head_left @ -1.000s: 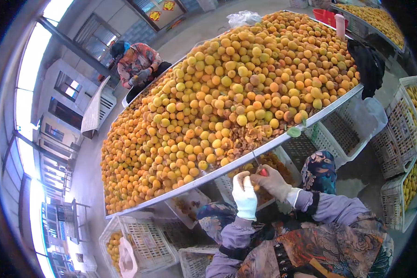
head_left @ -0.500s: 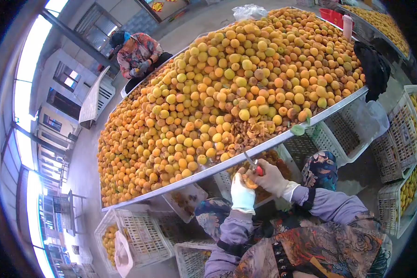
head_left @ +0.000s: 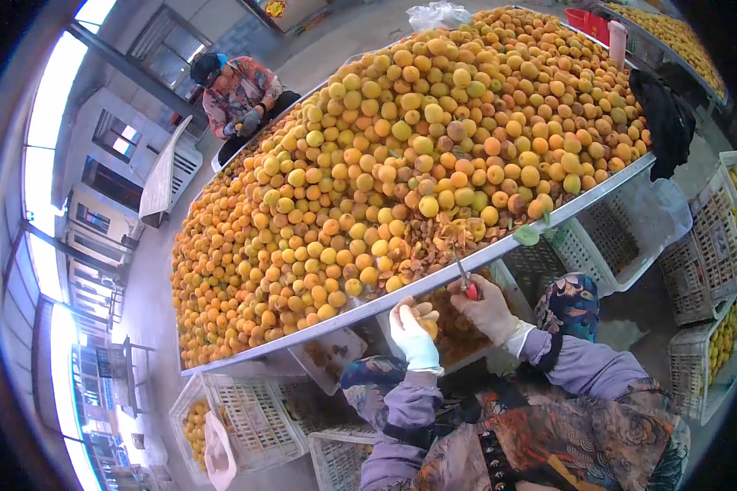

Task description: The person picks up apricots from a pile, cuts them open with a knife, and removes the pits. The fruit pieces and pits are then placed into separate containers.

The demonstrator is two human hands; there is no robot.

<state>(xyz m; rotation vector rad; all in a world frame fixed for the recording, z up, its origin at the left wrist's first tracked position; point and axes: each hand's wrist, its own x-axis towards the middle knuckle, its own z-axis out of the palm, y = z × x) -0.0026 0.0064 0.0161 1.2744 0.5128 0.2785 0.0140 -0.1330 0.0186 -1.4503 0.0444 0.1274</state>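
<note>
My left hand, in a white glove, is over the gap between the table's front edge and my lap. Its fingers are curled, and an orange apricot piece shows against the palm, partly hidden. My right hand, also gloved, is closed round the red handle of a knife. Its thin blade points up toward the table rim. The two hands are apart. Ahead lies a large heap of apricots, with brown scraps and torn pieces at its near edge.
The metal table rim runs diagonally before me. Below it stand white plastic crates, one with cut fruit under my hands. More crates are stacked at right. A person sits across the heap at left. A black cloth hangs at the right corner.
My hands have moved apart; the left shifted left and slightly up, away from the knife. The right has moved a little right, and the knife blade now points more upward.
</note>
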